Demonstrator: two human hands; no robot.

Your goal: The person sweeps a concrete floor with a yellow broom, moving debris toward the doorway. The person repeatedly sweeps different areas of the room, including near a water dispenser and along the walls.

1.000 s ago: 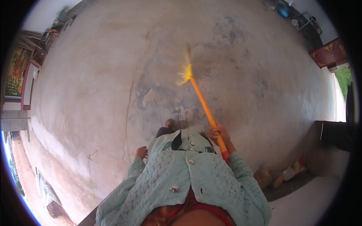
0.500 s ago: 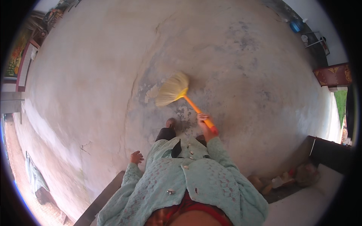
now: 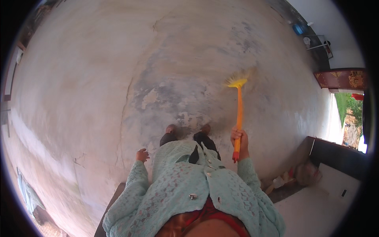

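Observation:
A short broom (image 3: 239, 106) with an orange handle, a red end and a yellow collar is in my right hand (image 3: 240, 139), whose fingers wrap round the handle near its lower end. Its pale bristles point away from me on the worn concrete floor (image 3: 185, 63), out to the right of my feet, and look blurred. My left hand (image 3: 142, 155) hangs at my left side, holding nothing, its fingers loosely apart. Both feet (image 3: 171, 128) show below dark trousers, under the light green knitted cardigan (image 3: 166, 189).
To the right, a dark red cabinet with gold ornament (image 3: 343, 79) stands beside a bright doorway (image 3: 335, 114). Bags and small items (image 3: 286, 179) lie along the wall at lower right. A blue container (image 3: 299, 29) and a metal frame (image 3: 316, 41) are far right. Cloth (image 3: 29, 193) hangs at left.
My right hand has moved right with the broom, and its head has swung from in front of my feet to the right. The handle now stands nearly straight away from me. Both feet now show.

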